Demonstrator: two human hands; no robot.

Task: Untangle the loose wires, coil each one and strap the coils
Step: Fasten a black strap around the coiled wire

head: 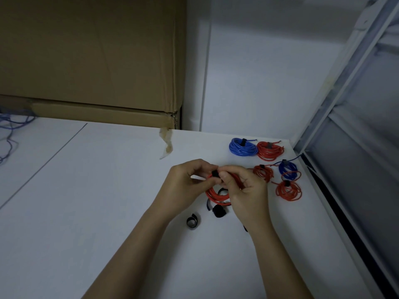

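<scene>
Head view: both hands meet over the right half of the white surface (108,190), toward its near-middle. Between them hangs a red wire coil (216,194), its ring drooping down and toward the person from the point where it is held, so the coil's plane lies roughly flat to the camera and its top arc runs left to right between the two grips. A black strap (215,174) sits on that top arc, crossing the bundle at right angles to the wire. The left hand (185,184) has its fingers curled in, pinching the coil just left of the strap; the right hand (244,190) is likewise closed, thumb and fingertips pinched on the strap and the wire under it. The two hands are nearly touching, and the right one is the nearer to the strap, so closing the wrap looks like its job while the left steadies the bundle.

Below the held coil, spare black straps (219,211) lie on the surface, one rolled strap (192,221) a little nearer the person. Toward the far right corner, five finished coils lie strapped: a blue coil (243,147) beside a red coil (270,150), and nearer, three more coils (288,186) clustered by the right edge. At the far left edge, loose blue wires (9,134) remain tangled, well apart from the hands, beneath a cardboard box (90,61).
</scene>
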